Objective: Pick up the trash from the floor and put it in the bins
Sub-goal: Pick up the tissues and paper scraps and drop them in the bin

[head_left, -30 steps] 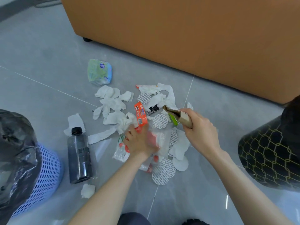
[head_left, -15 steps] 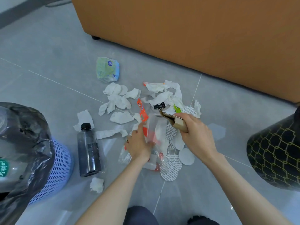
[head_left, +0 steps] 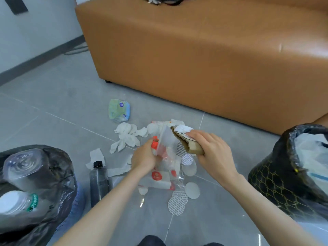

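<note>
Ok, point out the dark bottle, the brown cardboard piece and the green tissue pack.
dark bottle (head_left: 98, 182), head view, middle of its body.
brown cardboard piece (head_left: 191, 148), head view, its bare brown face.
green tissue pack (head_left: 119, 110), head view, centre of the wrapper.

Two slender arms entered from the bottom edge, the left forearm (head_left: 110, 206) and right forearm (head_left: 262, 203) uncovered along all their visible length. The left hand (head_left: 143, 158) and right hand (head_left: 212, 150) were bare too, their finer detail lost to blur. Between the arms, at the lower edge, showed two rounded patches of dark fabric (head_left: 152, 241), near black, its weave unreadable.
</note>
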